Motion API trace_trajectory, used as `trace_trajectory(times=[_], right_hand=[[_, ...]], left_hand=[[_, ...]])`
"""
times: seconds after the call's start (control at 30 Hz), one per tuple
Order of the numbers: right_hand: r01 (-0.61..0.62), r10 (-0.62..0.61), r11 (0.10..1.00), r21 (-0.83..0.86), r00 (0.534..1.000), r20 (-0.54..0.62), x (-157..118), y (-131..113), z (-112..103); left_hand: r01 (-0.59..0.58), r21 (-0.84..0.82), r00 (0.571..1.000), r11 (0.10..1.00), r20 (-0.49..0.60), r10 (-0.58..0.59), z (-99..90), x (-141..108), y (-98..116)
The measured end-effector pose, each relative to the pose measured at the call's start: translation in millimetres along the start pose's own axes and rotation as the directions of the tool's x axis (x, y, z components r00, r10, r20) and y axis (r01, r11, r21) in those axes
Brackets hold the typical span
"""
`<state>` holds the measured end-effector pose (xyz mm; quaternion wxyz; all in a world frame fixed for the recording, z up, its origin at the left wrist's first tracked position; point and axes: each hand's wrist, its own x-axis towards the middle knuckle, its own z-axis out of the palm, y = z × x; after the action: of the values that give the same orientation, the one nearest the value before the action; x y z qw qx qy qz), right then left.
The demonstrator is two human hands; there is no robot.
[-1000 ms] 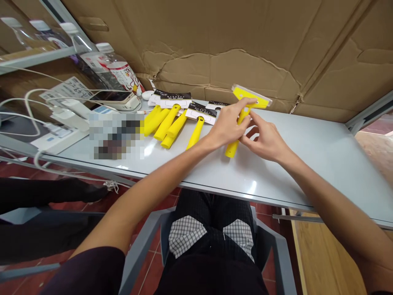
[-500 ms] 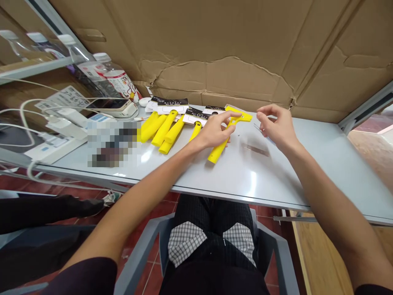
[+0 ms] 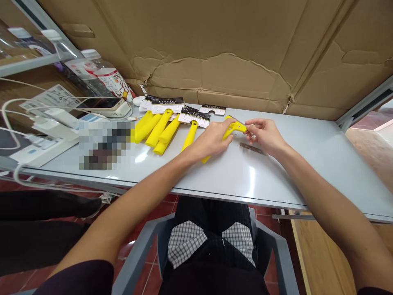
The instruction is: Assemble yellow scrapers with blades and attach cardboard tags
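Observation:
My left hand (image 3: 215, 139) is wrapped round the handle of a yellow scraper (image 3: 230, 130), fingers near its head. The lower end of the handle sticks out below the palm. My right hand (image 3: 264, 134) pinches at the right tip of the scraper head. A thin dark strip, which looks like a blade (image 3: 238, 119), runs along the head's upper edge; how firmly it sits there I cannot tell. Below the right hand a flat metal blade (image 3: 252, 148) lies on the table. A tiny screw-like piece (image 3: 236, 134) shows beside the scraper.
Several yellow scrapers (image 3: 159, 128) with black-and-white cards lie to the left. A loose card (image 3: 212, 109) lies behind. Further left are a power strip (image 3: 46, 143) with white cables, a phone (image 3: 100, 104) and bottles (image 3: 107, 73). Cardboard (image 3: 215, 49) stands along the back of the table (image 3: 307, 164).
My right hand has moved left with a thin strip and now meets the scraper head. The scraper, in my left hand, has shifted slightly left and down in view.

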<state>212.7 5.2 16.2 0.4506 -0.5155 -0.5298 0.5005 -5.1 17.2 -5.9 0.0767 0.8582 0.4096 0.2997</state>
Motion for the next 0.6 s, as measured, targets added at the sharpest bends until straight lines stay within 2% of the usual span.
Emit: trace_trajectory(times=[0.1,0.17,0.27,0.33,0.4,0.5,0.6], right_hand=[[0.049,-0.047,0.996,-0.076,0.998,0.033,1,3,1],[0.097,-0.092,0.987,-0.13,0.995,0.039,3,7,0],[0.233,-0.246,0.911,-0.341,0.969,0.006,7,16,-4],[0.339,-0.377,0.764,-0.548,0.925,0.047,9,22,-6],[0.4,-0.435,0.59,-0.701,0.889,0.142,10,27,-3],[0.465,-0.417,0.392,-0.794,0.859,0.298,8,28,11],[0.559,-0.37,0.218,-0.8,0.806,0.463,5,27,31]], left_hand=[[0.01,0.062,0.996,0.998,0.091,-0.016,-3.4,-2,7],[0.052,0.108,0.989,0.993,0.132,-0.066,-10.0,-1,10],[0.127,0.173,0.981,0.977,0.125,-0.15,-22.1,2,7],[0.172,0.199,0.976,0.965,0.1,-0.195,-28.9,4,3],[0.211,0.214,0.97,0.954,0.078,-0.232,-33.4,5,-2],[0.236,0.23,0.964,0.944,0.069,-0.258,-36.1,5,-7],[0.226,0.234,0.965,0.946,0.081,-0.25,-36.1,5,-8]])
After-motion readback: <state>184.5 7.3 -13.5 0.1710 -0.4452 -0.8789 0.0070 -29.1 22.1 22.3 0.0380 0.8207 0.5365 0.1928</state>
